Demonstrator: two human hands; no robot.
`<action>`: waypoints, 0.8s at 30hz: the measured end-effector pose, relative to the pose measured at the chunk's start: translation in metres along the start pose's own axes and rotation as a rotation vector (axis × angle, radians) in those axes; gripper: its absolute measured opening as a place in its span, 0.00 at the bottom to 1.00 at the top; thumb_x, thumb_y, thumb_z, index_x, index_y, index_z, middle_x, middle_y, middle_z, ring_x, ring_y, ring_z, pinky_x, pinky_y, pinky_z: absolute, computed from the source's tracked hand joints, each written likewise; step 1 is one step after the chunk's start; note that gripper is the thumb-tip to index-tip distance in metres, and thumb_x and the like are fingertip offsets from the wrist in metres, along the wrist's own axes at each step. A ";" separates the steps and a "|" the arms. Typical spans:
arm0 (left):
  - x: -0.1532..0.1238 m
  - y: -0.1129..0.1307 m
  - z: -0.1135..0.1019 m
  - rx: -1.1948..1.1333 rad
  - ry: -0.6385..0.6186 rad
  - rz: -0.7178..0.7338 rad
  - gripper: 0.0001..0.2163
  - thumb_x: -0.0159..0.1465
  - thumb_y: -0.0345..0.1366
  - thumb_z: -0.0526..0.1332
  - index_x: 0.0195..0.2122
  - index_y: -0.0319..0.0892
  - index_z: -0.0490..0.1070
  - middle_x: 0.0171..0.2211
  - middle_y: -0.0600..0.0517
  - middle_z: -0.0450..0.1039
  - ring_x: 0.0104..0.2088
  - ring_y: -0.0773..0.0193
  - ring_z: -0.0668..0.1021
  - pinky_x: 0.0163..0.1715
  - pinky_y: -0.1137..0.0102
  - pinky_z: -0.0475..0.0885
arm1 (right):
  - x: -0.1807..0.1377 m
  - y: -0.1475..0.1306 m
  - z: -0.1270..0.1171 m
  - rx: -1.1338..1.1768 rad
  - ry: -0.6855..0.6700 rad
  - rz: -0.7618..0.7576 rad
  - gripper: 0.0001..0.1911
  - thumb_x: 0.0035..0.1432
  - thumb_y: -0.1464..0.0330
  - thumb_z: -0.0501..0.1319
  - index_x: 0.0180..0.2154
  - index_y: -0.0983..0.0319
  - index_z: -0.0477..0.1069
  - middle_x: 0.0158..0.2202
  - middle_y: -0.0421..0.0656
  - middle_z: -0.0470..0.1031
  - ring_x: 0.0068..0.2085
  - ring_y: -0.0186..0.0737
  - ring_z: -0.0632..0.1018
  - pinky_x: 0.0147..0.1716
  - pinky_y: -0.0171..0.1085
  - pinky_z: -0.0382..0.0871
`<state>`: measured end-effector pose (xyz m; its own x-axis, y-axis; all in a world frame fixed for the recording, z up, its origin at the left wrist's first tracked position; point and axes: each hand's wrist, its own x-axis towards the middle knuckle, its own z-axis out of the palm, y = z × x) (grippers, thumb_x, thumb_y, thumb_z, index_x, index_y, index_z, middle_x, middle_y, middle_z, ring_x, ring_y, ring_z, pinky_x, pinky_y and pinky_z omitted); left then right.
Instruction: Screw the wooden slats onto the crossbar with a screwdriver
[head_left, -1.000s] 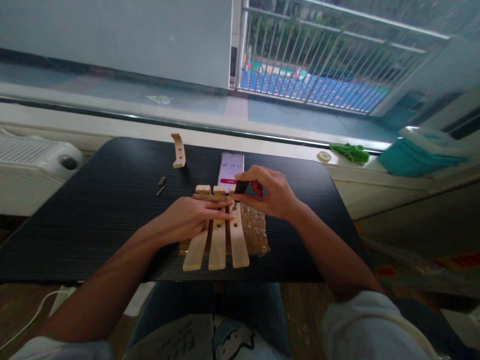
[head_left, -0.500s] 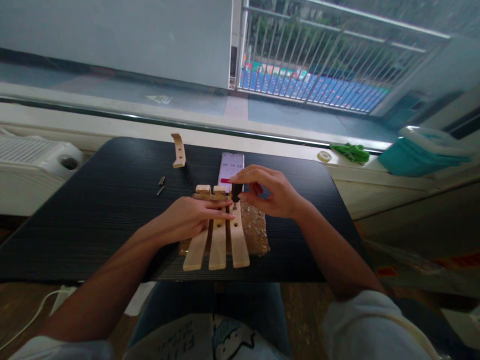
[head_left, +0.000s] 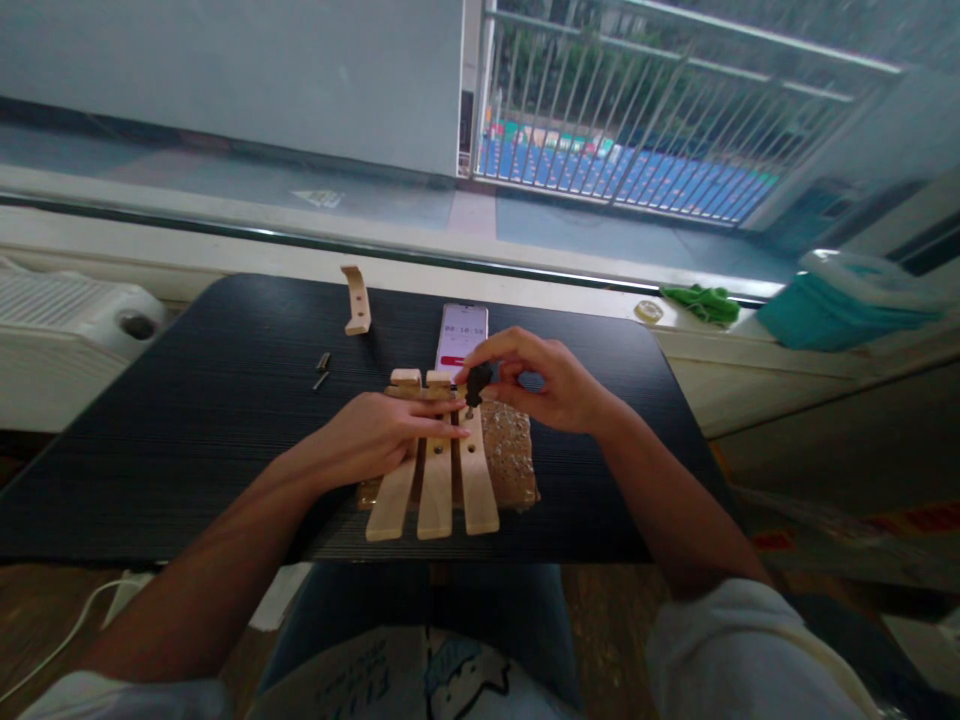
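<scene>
Three pale wooden slats [head_left: 436, 487] lie side by side on a cross piece on the black table [head_left: 187, 440]. My left hand [head_left: 382, 437] lies flat across them, fingers stretched out, pressing them down. My right hand [head_left: 536, 383] pinches a small black tool [head_left: 475, 381] upright over a hole near the far end of the right slat. A clear bag of small hardware [head_left: 508, 458] lies under and to the right of the slats.
A phone [head_left: 463, 335] with a lit screen lies just beyond the slats. A curved wooden piece [head_left: 357, 299] and two small screws [head_left: 322, 370] lie further left. A white radiator [head_left: 67, 320] is at the left, a window sill with green cloth [head_left: 701, 303] behind.
My right hand has turned the black tool from lying sideways to upright and twisted it a little over the slat's hole. The left hand has stayed put.
</scene>
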<state>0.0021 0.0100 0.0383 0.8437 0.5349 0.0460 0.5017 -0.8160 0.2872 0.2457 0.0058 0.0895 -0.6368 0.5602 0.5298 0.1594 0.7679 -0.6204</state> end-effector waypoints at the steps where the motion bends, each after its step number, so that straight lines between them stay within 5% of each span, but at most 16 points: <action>1: 0.000 0.000 0.000 -0.004 0.000 -0.001 0.28 0.59 0.22 0.56 0.55 0.58 0.71 0.62 0.58 0.64 0.56 0.60 0.74 0.55 0.63 0.70 | 0.001 0.000 0.000 -0.013 0.006 -0.016 0.12 0.60 0.75 0.60 0.46 0.65 0.68 0.37 0.40 0.74 0.22 0.20 0.65 0.22 0.25 0.61; 10: 0.001 0.002 -0.002 -0.012 -0.005 -0.003 0.25 0.60 0.23 0.56 0.55 0.58 0.71 0.61 0.55 0.64 0.55 0.56 0.75 0.53 0.59 0.72 | -0.001 0.005 0.001 -0.135 0.102 -0.060 0.11 0.56 0.70 0.66 0.42 0.64 0.71 0.27 0.35 0.70 0.23 0.23 0.65 0.23 0.26 0.62; 24: 0.002 0.003 -0.004 -0.020 -0.017 0.005 0.27 0.59 0.21 0.55 0.55 0.57 0.71 0.62 0.56 0.63 0.55 0.56 0.75 0.54 0.60 0.71 | -0.001 0.007 0.005 -0.335 0.163 -0.115 0.10 0.56 0.68 0.66 0.39 0.63 0.69 0.29 0.36 0.71 0.22 0.23 0.64 0.24 0.29 0.62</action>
<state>0.0043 0.0091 0.0432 0.8494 0.5268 0.0309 0.4937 -0.8140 0.3060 0.2438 0.0089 0.0817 -0.5411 0.4854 0.6867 0.3484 0.8726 -0.3423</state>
